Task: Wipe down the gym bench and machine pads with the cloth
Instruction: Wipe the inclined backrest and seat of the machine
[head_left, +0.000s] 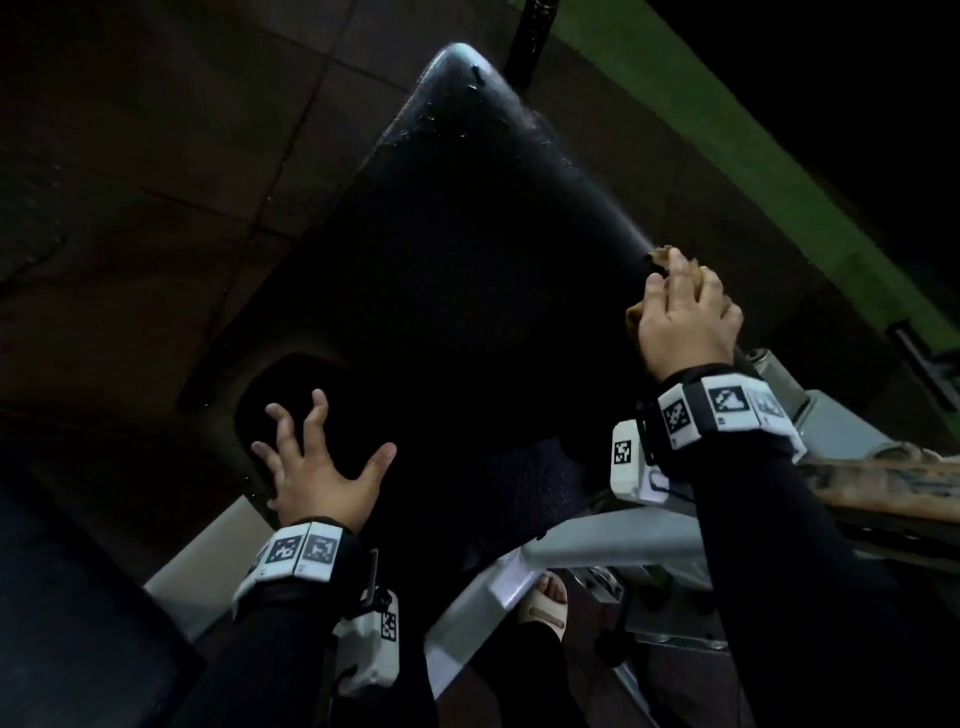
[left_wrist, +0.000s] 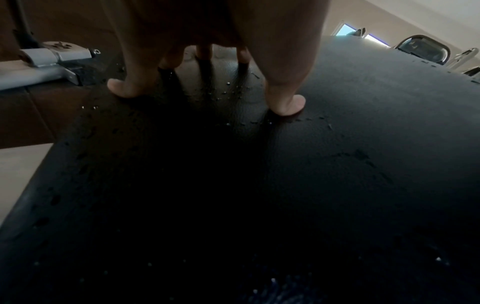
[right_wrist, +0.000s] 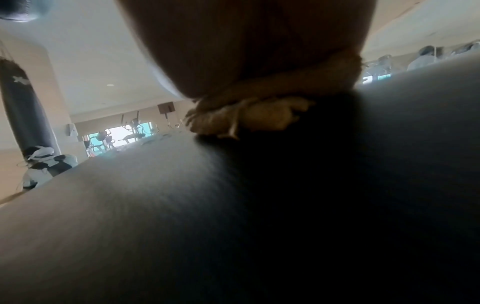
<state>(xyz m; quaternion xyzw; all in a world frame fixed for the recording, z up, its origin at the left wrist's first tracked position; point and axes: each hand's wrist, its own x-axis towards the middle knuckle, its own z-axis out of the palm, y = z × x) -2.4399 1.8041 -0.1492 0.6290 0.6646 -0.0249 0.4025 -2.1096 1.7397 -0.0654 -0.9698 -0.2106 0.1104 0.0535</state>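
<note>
Right hand (head_left: 685, 317) clamps the tan cloth (right_wrist: 249, 117) on the black bench pad (head_left: 467, 270) at its right edge — left hand (head_left: 322, 467), fingers spread, fingertips (left_wrist: 288, 107) propped on the pad's near end.

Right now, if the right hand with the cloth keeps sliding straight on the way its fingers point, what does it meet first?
Only more black pad: the right hand presses the cloth near the pad's right edge, fingers pointing toward its far rounded end. A dark post stands beyond; depth unclear.
</note>
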